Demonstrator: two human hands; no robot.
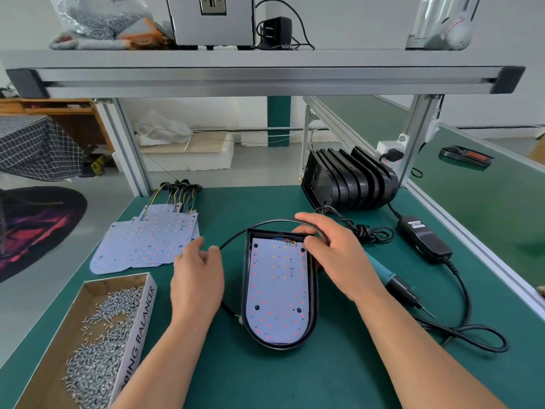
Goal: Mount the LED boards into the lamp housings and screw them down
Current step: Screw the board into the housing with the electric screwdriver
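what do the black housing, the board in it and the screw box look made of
Housing: likely moulded black plastic, semi-gloss, with soft highlights on its rounded rim; painted metal is possible.
Board: a thin, flat, white-coated circuit board, matte; its core is unseen.
Box: cardboard, raw brown inside, with a printed white outer wall.

left hand [197, 278] relaxed, holding nothing, fingertips just beside black cable [233, 240] | right hand [339, 255] fingers curled over lamp housing [280, 345] far corner, thumb on LED board [277, 293] inside | spare LED boards [147, 243] beyond left fingertips | screw box [141, 329] left of them | electric screwdriver [395, 284] right of right fingers
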